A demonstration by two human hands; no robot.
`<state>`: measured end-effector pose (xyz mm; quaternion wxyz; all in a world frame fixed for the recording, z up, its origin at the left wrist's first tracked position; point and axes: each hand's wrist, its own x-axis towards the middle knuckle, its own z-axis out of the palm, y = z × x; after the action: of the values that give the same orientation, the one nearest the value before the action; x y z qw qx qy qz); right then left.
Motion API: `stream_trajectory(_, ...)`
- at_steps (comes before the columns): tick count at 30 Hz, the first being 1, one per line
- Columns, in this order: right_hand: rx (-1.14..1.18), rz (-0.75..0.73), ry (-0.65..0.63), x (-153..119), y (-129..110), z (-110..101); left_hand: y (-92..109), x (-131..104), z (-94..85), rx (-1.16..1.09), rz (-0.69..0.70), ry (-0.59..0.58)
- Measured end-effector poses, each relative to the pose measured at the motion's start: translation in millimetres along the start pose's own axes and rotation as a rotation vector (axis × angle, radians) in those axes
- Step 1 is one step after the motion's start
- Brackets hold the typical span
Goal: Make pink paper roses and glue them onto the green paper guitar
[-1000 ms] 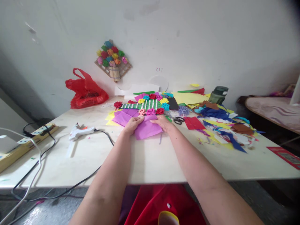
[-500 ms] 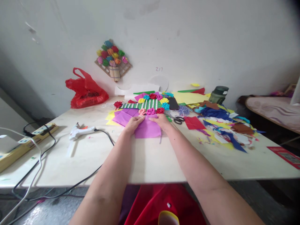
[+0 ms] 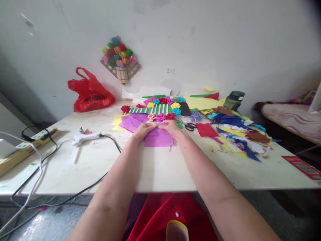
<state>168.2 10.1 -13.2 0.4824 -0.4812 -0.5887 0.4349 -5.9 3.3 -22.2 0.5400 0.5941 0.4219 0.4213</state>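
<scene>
Both hands pinch the far edge of a purple paper sheet that hangs just over the white table. My left hand is closed on its left part, and my right hand grips it a short way to the right. More purple paper lies beside my left hand, over some yellow paper. Just beyond the hands is a green and white woven piece bordered by paper flowers, among them a magenta flower and a red flower. Black-handled scissors lie right of my right hand.
A white glue gun with a black cord rests at left, near a power strip. Paper scraps pile up at right, by a dark green bottle. A red plastic bag stands at the back left.
The view has shifted slightly. Both hands keep their hold on the purple sheet, with the fingertips now a little closer together at its far edge.
</scene>
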Motion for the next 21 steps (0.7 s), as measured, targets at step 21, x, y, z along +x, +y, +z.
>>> stream_trajectory(21,0.002,-0.060,-0.065,4.6,4.3,1.1,0.9,-1.5,-0.1,0.099,-0.040,0.050)
